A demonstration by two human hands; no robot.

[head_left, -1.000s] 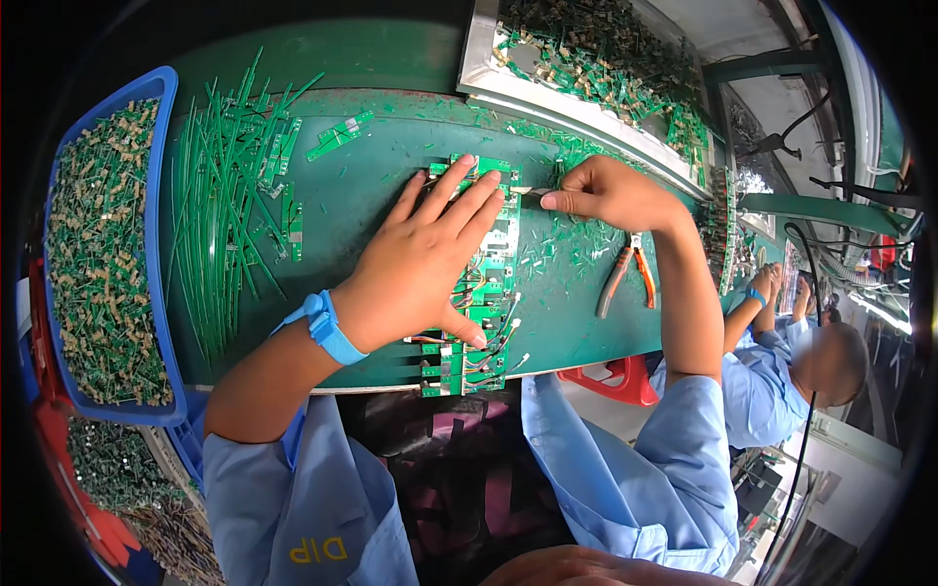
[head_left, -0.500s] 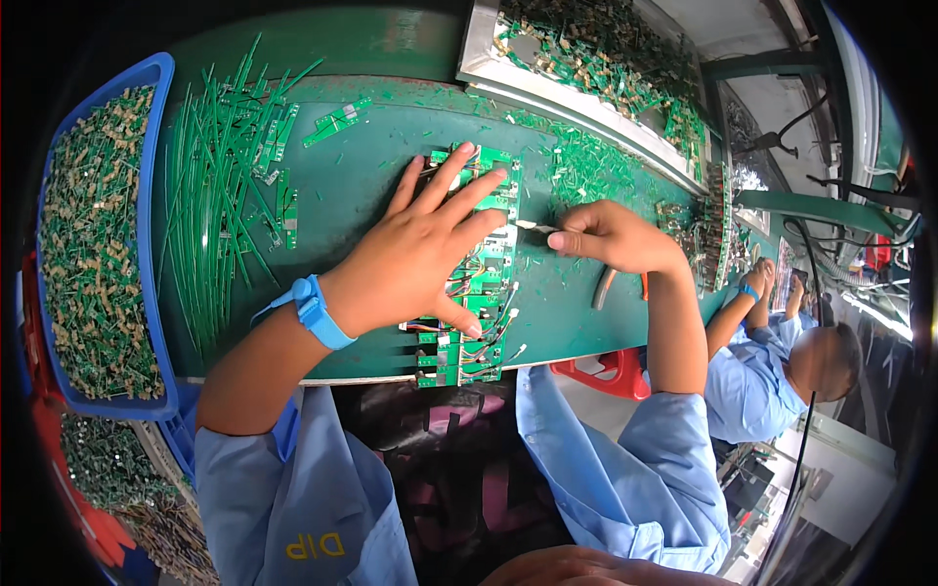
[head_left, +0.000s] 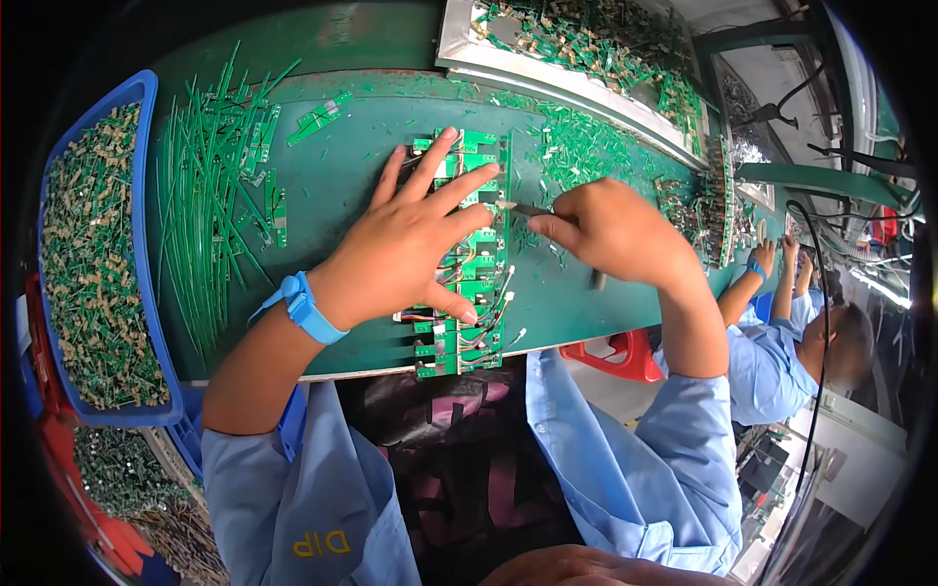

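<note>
My left hand [head_left: 415, 234] lies with spread fingers on a long panel of green circuit boards [head_left: 481, 290], pressing it against the green bench top. Thin coloured wires with small white connectors come out of the panel, most plainly at its near end. Closed around a pliers-like tool [head_left: 529, 209] is my right hand [head_left: 625, 230]. The tool's narrow tip meets the panel's right edge, close to my left index finger. One dark handle end shows below my right hand; the rest of the grip is hidden.
A blue bin [head_left: 143, 225] of small board pieces stands at the left, beside a heap of thin green strips [head_left: 195, 215]. Green scraps [head_left: 581, 151] lie beyond my right hand, before a white-edged tray [head_left: 576, 107]. A co-worker in a blue sleeve [head_left: 747, 352] sits at the right.
My right hand has moved left with the tool, whose tip now reaches the panel's edge. My left hand stays spread on the panel. At the right, the co-worker's hands have moved.
</note>
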